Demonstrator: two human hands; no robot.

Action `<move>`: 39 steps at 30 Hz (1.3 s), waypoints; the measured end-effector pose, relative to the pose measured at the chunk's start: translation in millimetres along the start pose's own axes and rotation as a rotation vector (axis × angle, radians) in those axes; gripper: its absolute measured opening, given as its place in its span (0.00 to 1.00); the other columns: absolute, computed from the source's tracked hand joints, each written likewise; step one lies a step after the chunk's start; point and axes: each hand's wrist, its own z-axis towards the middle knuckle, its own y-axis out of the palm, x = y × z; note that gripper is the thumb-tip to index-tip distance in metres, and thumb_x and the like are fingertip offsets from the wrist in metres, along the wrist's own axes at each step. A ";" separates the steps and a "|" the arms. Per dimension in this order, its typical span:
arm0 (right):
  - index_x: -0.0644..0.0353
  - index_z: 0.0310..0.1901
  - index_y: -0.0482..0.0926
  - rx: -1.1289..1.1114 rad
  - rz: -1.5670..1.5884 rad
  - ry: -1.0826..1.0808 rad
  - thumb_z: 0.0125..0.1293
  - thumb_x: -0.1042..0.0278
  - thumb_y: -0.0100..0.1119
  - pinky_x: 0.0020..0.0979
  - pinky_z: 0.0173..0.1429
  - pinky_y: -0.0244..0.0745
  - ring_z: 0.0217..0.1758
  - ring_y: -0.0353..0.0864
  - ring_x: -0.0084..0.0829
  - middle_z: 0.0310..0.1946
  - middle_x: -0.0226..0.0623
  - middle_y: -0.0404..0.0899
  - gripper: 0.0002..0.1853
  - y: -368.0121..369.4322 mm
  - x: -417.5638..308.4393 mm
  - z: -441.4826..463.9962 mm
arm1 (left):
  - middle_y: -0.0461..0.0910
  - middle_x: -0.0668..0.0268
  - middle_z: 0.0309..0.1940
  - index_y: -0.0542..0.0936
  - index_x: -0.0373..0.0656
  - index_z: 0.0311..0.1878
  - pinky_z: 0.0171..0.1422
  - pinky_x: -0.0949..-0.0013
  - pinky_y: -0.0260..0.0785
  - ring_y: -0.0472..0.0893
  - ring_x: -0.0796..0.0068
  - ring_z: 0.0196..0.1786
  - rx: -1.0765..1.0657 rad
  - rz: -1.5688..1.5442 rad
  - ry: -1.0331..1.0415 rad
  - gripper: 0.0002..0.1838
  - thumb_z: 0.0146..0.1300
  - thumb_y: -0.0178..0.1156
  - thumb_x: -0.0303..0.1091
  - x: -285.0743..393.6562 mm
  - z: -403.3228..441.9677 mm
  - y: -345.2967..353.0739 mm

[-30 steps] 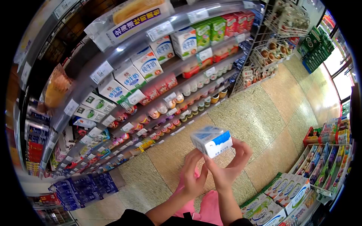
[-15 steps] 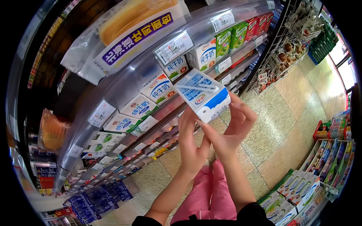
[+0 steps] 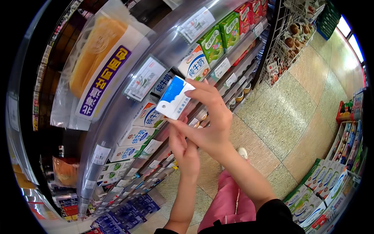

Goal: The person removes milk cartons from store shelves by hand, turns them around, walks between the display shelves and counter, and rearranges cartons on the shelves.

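A small blue-and-white milk carton [image 3: 175, 99] is tilted in front of the shelf edge, its printed end facing me. My right hand [image 3: 212, 123] pinches it, the fingers along its right side and the thumb at its lower edge. Just below, my left hand [image 3: 183, 146] has its fingers stretched up toward the carton's underside. The right thumb partly hides those fingertips, so contact with the carton is unclear. Behind the carton stand white milk cartons [image 3: 194, 64] on the shelf, with a gap beside a dark-shadowed carton.
Green drink boxes [image 3: 211, 45] stand farther along the shelf. A bagged toast loaf [image 3: 95, 64] lies on the upper level, behind price tags [image 3: 145, 78]. A wire rack [image 3: 290, 43] holds packaged food. Stacked cartons [image 3: 325, 183] stand at the lower right, across the tiled floor [image 3: 272, 109].
The carton and both hands have moved left, closer to the shelf. The carton has turned, hiding the face with the straw. My left hand has dropped lower relative to it.
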 end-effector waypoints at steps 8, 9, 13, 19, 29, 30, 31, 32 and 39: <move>0.57 0.47 0.81 0.061 -0.097 0.133 0.40 0.64 0.84 0.39 0.56 0.78 0.51 0.85 0.43 0.49 0.43 0.83 0.29 8.5 0.6 4.1 | 0.65 0.52 0.75 0.58 0.30 0.77 0.83 0.59 0.49 0.64 0.64 0.77 0.064 -0.049 -0.043 0.34 0.71 0.56 0.27 18.4 13.2 10.6; 0.57 0.46 0.81 0.056 -0.138 0.111 0.39 0.63 0.84 0.39 0.55 0.77 0.50 0.84 0.43 0.49 0.42 0.83 0.29 8.9 0.9 4.9 | 0.65 0.52 0.75 0.58 0.30 0.77 0.82 0.59 0.49 0.64 0.64 0.77 0.062 -0.029 -0.029 0.33 0.72 0.56 0.29 16.0 14.8 10.3; 0.55 0.43 0.83 0.053 -0.221 0.067 0.37 0.57 0.83 0.38 0.51 0.74 0.47 0.82 0.41 0.49 0.38 0.83 0.29 15.0 2.0 8.4 | 0.67 0.51 0.73 0.58 0.31 0.77 0.81 0.58 0.51 0.65 0.62 0.77 0.050 -0.016 0.018 0.33 0.74 0.55 0.34 9.8 18.0 6.1; 0.54 0.46 0.85 0.024 -0.174 0.078 0.40 0.61 0.80 0.39 0.52 0.76 0.49 0.81 0.41 0.52 0.39 0.81 0.26 27.9 0.9 10.6 | 0.73 0.61 0.65 0.66 0.39 0.72 0.67 0.67 0.70 0.76 0.71 0.66 0.121 0.026 -0.008 0.26 0.74 0.54 0.33 15.3 22.6 9.7; 0.58 0.57 0.83 -0.066 -0.120 0.012 0.49 0.77 0.65 0.39 0.57 0.79 0.55 0.79 0.45 0.63 0.40 0.77 0.28 24.7 9.1 0.0 | 0.66 0.54 0.73 0.62 0.33 0.75 0.77 0.60 0.60 0.68 0.63 0.74 0.093 0.026 -0.060 0.29 0.73 0.52 0.28 17.4 25.3 9.0; 0.59 0.57 0.82 -0.078 -0.137 0.005 0.48 0.78 0.64 0.39 0.56 0.79 0.55 0.79 0.45 0.63 0.40 0.76 0.29 26.3 8.6 1.4 | 0.67 0.55 0.73 0.62 0.34 0.75 0.76 0.60 0.61 0.69 0.63 0.74 0.095 0.003 -0.071 0.29 0.73 0.52 0.28 18.3 26.2 9.2; 0.60 0.57 0.82 -0.088 -0.154 -0.002 0.47 0.78 0.64 0.39 0.55 0.79 0.55 0.78 0.45 0.64 0.41 0.76 0.30 26.6 8.2 2.4 | 0.67 0.55 0.72 0.62 0.34 0.75 0.76 0.61 0.62 0.69 0.64 0.74 0.096 -0.019 -0.081 0.29 0.73 0.52 0.29 19.1 26.9 9.8; 0.60 0.58 0.82 -0.111 -0.168 0.002 0.47 0.78 0.64 0.39 0.55 0.79 0.55 0.78 0.45 0.64 0.40 0.76 0.30 24.9 7.4 3.4 | 0.67 0.55 0.72 0.63 0.34 0.75 0.75 0.61 0.63 0.69 0.64 0.73 0.095 0.000 -0.076 0.29 0.73 0.52 0.29 20.1 27.3 10.6; 0.60 0.58 0.81 -0.120 -0.180 0.005 0.46 0.78 0.63 0.39 0.54 0.79 0.56 0.77 0.44 0.65 0.37 0.76 0.30 19.6 8.4 2.6 | 0.71 0.59 0.69 0.65 0.38 0.73 0.69 0.63 0.70 0.75 0.66 0.67 0.084 0.082 -0.054 0.28 0.71 0.55 0.30 18.3 27.8 11.1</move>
